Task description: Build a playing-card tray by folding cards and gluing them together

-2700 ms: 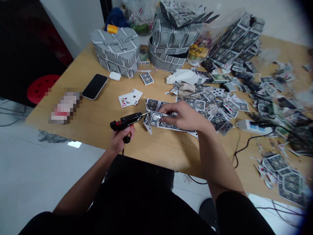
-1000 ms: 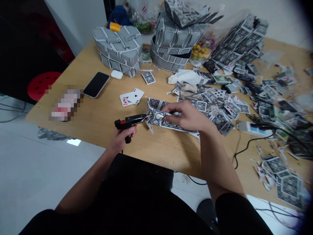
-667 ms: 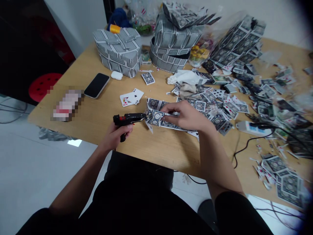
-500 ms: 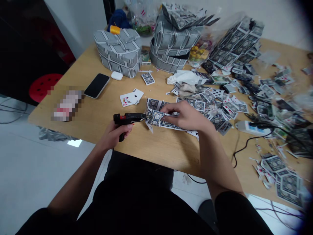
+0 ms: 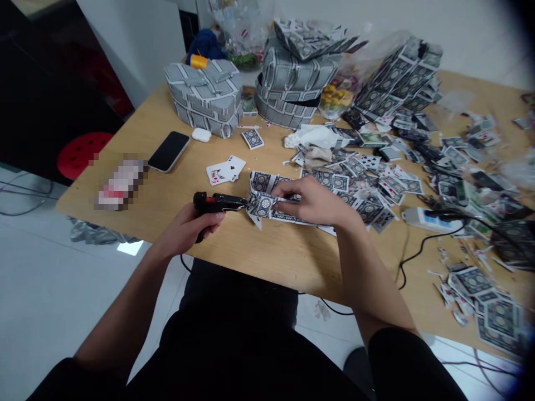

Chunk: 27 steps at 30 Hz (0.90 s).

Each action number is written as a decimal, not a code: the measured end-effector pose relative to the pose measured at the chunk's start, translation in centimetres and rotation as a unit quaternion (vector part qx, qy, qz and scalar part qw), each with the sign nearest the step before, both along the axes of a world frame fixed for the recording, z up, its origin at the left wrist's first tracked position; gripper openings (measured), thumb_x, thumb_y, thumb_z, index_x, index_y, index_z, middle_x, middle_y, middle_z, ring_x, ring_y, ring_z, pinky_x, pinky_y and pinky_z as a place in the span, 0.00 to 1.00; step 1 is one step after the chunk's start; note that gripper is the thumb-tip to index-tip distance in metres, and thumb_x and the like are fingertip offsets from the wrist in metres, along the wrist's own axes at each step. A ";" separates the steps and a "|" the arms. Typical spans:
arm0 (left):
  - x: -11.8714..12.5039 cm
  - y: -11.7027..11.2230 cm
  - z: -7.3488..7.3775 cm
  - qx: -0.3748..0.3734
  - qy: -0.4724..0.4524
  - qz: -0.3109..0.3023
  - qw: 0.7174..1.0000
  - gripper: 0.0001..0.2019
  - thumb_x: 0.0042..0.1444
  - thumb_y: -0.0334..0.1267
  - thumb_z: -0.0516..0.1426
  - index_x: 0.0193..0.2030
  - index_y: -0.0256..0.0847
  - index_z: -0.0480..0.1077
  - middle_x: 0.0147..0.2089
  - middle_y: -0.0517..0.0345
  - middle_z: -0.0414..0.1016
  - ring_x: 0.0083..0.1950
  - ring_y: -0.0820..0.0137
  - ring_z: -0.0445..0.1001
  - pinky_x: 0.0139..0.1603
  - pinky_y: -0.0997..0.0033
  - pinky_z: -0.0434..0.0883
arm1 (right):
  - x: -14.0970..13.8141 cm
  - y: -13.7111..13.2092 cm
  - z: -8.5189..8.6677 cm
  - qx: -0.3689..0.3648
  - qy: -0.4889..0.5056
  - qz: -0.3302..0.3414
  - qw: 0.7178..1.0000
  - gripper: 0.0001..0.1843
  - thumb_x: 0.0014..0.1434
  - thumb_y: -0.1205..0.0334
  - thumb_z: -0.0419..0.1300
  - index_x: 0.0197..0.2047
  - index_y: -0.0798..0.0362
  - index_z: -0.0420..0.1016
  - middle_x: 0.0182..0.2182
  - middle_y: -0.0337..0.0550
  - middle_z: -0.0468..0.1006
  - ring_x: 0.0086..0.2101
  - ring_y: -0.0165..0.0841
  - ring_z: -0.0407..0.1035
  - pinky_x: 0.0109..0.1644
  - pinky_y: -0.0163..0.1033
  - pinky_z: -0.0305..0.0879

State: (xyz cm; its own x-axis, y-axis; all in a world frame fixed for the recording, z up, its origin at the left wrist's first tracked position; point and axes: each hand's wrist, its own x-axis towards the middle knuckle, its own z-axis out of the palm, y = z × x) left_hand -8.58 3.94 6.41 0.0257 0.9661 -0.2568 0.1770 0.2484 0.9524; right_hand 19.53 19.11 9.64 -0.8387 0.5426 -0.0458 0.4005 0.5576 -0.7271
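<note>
1. Left hand [image 5: 186,229] clamped around a black hot glue gun [image 5: 213,203], its tip at the strip.
2. Right hand [image 5: 311,201] on a playing-card strip [image 5: 267,206], mid-worktop [image 5: 276,253]; cannot tell whether it pinches.
3. Loose cards [image 5: 368,184] spread rightward.
4. Card-covered boxes [image 5: 203,97] along the far edge.

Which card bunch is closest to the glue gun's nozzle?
The strip of card backs under the right hand: it sits right at the tip of the glue gun in the left hand. The face-up fan lies farther off, beyond the gun.
</note>
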 end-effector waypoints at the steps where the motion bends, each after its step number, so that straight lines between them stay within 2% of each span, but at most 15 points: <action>1: -0.1 0.0 0.3 -0.006 0.017 -0.002 1.000 0.17 0.63 0.51 0.62 0.29 0.40 0.71 0.27 0.60 0.70 0.27 0.73 0.66 0.28 0.71 0.63 | 0.0 0.0 0.0 0.001 -0.001 0.001 1.000 0.09 0.60 0.62 0.62 0.40 0.54 0.82 0.30 0.40 0.80 0.29 0.32 0.68 0.37 0.39 0.59; 8: -0.5 -0.6 2.7 -0.005 0.174 -0.033 0.984 0.19 0.63 0.55 0.62 0.28 0.42 0.74 0.22 0.62 0.66 0.24 0.72 0.64 0.24 0.72 0.59 | -0.1 -0.1 0.0 0.002 0.000 0.008 1.000 0.08 0.60 0.62 0.62 0.40 0.55 0.82 0.29 0.40 0.80 0.29 0.32 0.68 0.38 0.39 0.59; 12: -0.8 -1.2 2.6 0.019 0.189 0.006 0.982 0.18 0.62 0.54 0.63 0.29 0.42 0.76 0.22 0.62 0.66 0.25 0.72 0.63 0.24 0.72 0.59 | -0.1 -0.1 0.0 0.000 -0.004 0.004 1.000 0.09 0.61 0.62 0.62 0.41 0.54 0.83 0.30 0.40 0.81 0.29 0.32 0.67 0.38 0.39 0.58; 15: -0.7 -1.5 1.5 0.037 0.142 0.048 0.988 0.18 0.65 0.52 0.62 0.31 0.42 0.76 0.23 0.61 0.67 0.25 0.72 0.64 0.25 0.71 0.60 | -0.2 -0.1 0.2 0.001 -0.008 0.004 1.000 0.08 0.60 0.62 0.62 0.40 0.54 0.82 0.29 0.40 0.81 0.29 0.32 0.67 0.38 0.39 0.58; 20: 0.8 -1.8 -0.5 0.091 -0.015 0.128 0.987 0.14 0.67 0.46 0.62 0.34 0.39 0.76 0.31 0.56 0.76 0.27 0.74 0.67 0.28 0.70 0.65 | -0.2 0.0 0.0 -0.008 -0.003 0.001 1.000 0.07 0.60 0.62 0.62 0.39 0.54 0.79 0.29 0.38 0.78 0.29 0.32 0.66 0.38 0.39 0.57; 23: 2.0 -2.0 -1.1 0.087 -0.085 0.169 0.978 0.13 0.65 0.45 0.62 0.33 0.38 0.75 0.32 0.55 0.76 0.25 0.74 0.67 0.25 0.71 0.63 | -0.4 0.2 -0.6 -0.052 0.005 -0.007 0.999 0.05 0.59 0.61 0.63 0.39 0.53 0.77 0.29 0.38 0.77 0.30 0.32 0.66 0.37 0.39 0.56; 27: 3.4 -2.8 -1.7 0.074 -0.121 0.189 0.972 0.13 0.64 0.45 0.63 0.34 0.38 0.74 0.32 0.56 0.76 0.25 0.75 0.67 0.25 0.72 0.62 | -0.8 0.2 -1.3 -0.127 0.023 -0.008 0.992 0.06 0.60 0.59 0.64 0.37 0.50 0.72 0.27 0.34 0.73 0.29 0.31 0.62 0.34 0.39 0.54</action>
State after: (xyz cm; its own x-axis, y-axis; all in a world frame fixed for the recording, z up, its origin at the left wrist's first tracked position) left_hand -5.17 1.19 4.75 -0.2967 0.9439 -0.1447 -0.1342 0.1088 0.9850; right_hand 18.73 19.32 8.37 -0.8345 0.5316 -0.1449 0.3709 0.3474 -0.8613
